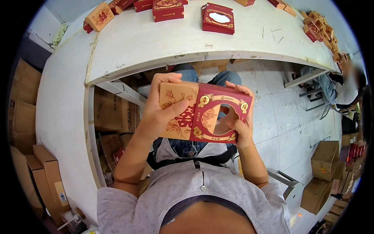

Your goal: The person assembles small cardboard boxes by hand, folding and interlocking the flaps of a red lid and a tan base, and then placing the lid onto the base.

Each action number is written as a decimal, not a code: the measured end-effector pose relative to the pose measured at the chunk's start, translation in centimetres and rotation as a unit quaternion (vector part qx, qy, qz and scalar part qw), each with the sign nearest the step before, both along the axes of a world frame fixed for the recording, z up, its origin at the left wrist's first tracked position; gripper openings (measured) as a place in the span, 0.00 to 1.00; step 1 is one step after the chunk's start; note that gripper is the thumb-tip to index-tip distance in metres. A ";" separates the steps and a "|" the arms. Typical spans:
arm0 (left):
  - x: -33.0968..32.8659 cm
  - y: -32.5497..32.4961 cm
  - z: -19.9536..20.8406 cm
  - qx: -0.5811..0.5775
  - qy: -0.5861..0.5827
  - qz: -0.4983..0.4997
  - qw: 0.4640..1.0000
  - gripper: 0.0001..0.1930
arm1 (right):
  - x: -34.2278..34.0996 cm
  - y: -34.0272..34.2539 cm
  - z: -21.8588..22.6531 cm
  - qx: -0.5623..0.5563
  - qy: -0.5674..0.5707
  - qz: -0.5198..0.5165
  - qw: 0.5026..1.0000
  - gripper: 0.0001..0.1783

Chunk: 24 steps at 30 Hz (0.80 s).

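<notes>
Above my lap I hold a gift box in two parts: a tan inner box with red floral print, partly inside a red sleeve that has a shaped window. Tan printed card shows through part of that window. My left hand grips the tan part, its thumb lying across the front. Around the sleeve's right end is my right hand, thumb on the front by the window. The backs of both parts and most of my fingertips are hidden.
A stack of flat red sleeves lies on the white table ahead. Red boxes and a tan box stand at the far left. More boxes are heaped far right, near another person. Cardboard cartons stand on the floor at right.
</notes>
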<state>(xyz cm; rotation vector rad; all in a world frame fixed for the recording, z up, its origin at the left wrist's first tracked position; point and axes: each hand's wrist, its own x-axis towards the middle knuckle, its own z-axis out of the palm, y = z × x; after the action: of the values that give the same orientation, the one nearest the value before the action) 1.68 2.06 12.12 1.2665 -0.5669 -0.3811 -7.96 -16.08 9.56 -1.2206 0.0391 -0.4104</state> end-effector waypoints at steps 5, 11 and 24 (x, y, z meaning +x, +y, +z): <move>0.0 -0.5 -0.9 -0.027 0.037 -0.020 0.999 0.12 | -0.3 0.4 -0.1 0.019 0.002 0.013 1.000 0.38; -1.0 -1.8 -1.6 -0.035 0.029 -0.007 0.999 0.23 | -0.3 1.1 0.0 0.051 0.010 0.023 0.998 0.34; -2.2 -2.8 -2.1 -0.085 0.056 -0.064 0.993 0.25 | -0.8 1.8 -0.2 0.015 0.009 0.014 1.000 0.34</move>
<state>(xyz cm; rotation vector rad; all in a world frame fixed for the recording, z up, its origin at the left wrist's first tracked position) -0.49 -0.76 10.00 1.0418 -0.5744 -0.4970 -8.78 -14.23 9.38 -1.1937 0.0439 -0.3724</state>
